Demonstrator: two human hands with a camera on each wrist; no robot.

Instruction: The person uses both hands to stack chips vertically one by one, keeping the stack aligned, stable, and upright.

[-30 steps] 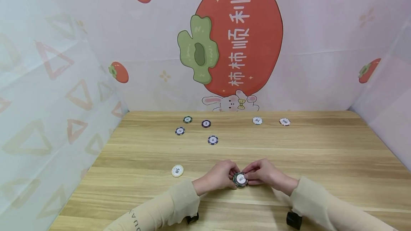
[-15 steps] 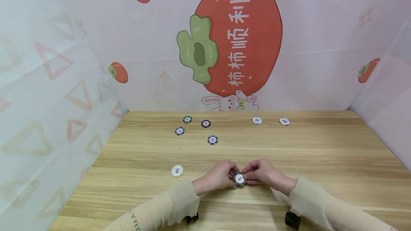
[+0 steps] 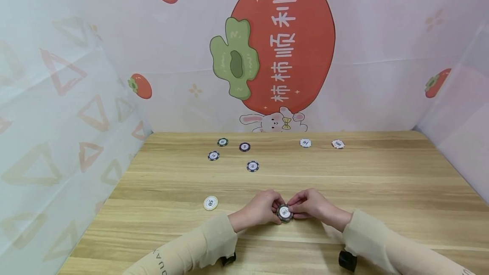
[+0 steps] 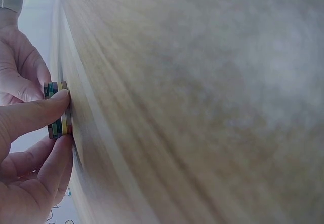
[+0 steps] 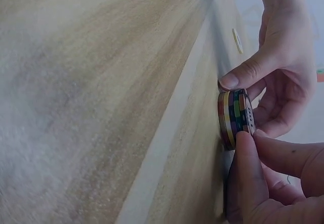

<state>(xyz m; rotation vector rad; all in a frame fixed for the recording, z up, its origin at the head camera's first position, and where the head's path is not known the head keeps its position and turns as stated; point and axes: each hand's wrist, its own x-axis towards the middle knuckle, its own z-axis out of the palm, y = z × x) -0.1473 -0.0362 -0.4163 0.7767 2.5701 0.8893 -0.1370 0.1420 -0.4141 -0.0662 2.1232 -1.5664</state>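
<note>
A short stack of poker chips (image 3: pixel 285 213) stands on the wooden table between both hands, with a dark chip marked 100 on top. My left hand (image 3: pixel 259 211) grips the stack's left side, its thumb at the near edge and fingers at the far edge. From the right, my right hand (image 3: pixel 320 209) pinches the stack's edge, thumb and index finger at the upper chips. In the right wrist view, the layered chips (image 5: pixel 234 117) show brown, yellow, green and dark edges, lying nearly flush. The left wrist view shows the stack (image 4: pixel 65 125) partly covered by the left thumb.
A cream chip marked 50 (image 3: pixel 210 203) lies left of the hands. Farther back are a blue chip (image 3: pixel 252 166), a green chip (image 3: pixel 223 142), a white chip (image 3: pixel 305 143) and a red-and-white chip (image 3: pixel 338 144), among others. A printed cloth (image 3: pixel 366 75) walls the table's back.
The top chip has shifted slightly and now covers the green-edged chip that showed beneath it a second ago. Both hands stay in nearly the same place.
</note>
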